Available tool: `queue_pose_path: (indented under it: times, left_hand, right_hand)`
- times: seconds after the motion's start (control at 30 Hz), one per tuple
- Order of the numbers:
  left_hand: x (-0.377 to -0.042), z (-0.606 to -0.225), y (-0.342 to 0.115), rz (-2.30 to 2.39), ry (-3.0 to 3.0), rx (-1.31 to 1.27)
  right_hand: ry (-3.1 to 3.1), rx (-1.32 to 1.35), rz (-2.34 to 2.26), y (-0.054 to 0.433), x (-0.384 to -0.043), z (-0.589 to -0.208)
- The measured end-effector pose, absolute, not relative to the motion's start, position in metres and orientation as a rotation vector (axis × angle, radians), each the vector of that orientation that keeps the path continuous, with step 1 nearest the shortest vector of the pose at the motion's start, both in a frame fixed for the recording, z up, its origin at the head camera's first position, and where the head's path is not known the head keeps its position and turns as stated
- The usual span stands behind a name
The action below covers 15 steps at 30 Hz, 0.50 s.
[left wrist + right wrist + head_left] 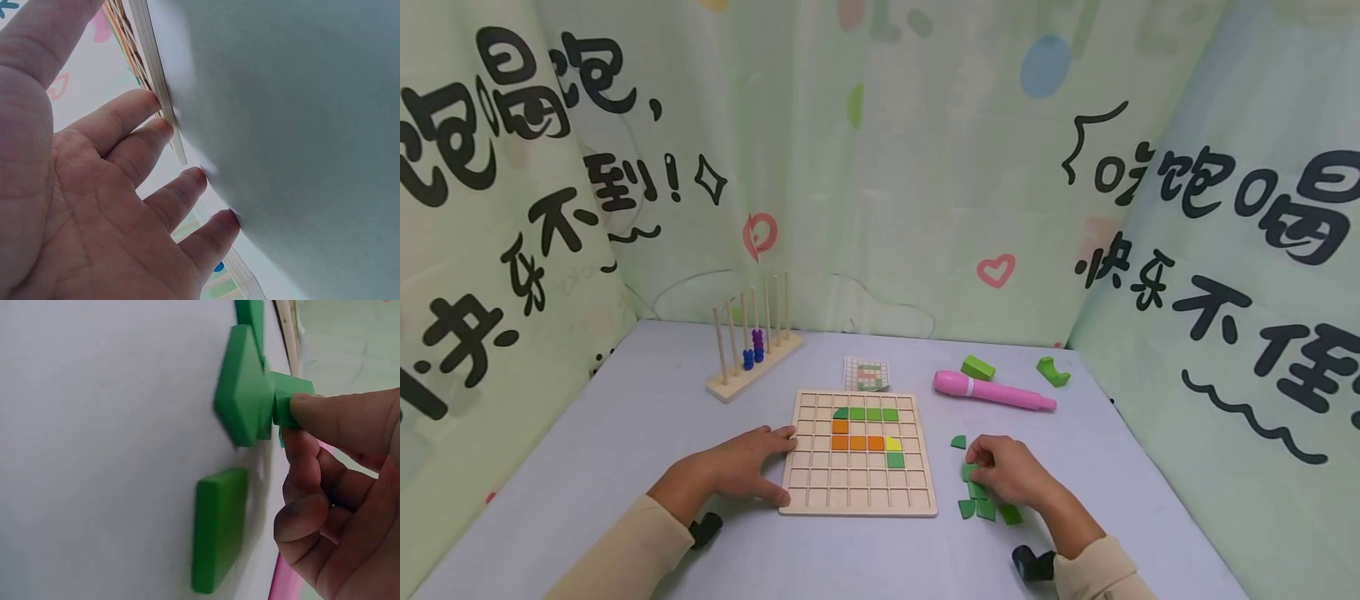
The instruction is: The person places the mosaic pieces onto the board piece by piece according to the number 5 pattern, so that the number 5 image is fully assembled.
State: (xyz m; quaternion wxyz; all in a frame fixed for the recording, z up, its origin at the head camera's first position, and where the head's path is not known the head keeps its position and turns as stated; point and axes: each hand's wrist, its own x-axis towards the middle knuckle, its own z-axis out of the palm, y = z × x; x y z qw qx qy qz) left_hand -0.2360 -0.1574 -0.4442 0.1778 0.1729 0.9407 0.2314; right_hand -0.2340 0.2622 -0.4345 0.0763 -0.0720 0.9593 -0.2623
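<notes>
A wooden grid board (850,500) lies flat on the table, with green, orange and yellow tiles set in some of its squares. My left hand (741,464) lies along the board's left side, thumb and fingertips at its edge. In the left wrist view the fingers (134,150) are spread and nearly straight against the board's edge. My right hand (1011,471) is right of the board, over a loose cluster of green tiles (986,509). Between its thumb and forefinger it pinches a green tile (294,384). Another green tile (219,528) lies flat nearby.
A small pattern card (867,372) lies behind the board. At the back left stands a wooden peg rack (752,371) with blue and purple beads. A pink pen-like stick (992,391) and green blocks (977,367) lie at the back right. Printed curtains surround the table.
</notes>
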Motion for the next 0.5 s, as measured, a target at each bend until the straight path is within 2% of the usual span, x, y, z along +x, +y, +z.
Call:
queue_pose_path:
  times: [0.5]
  left_hand:
    - [-0.236, -0.444, -0.158, 0.643, 2.664, 0.503]
  right_hand:
    - [2.693, -0.328, -1.054, 0.234, -0.238, -0.436]
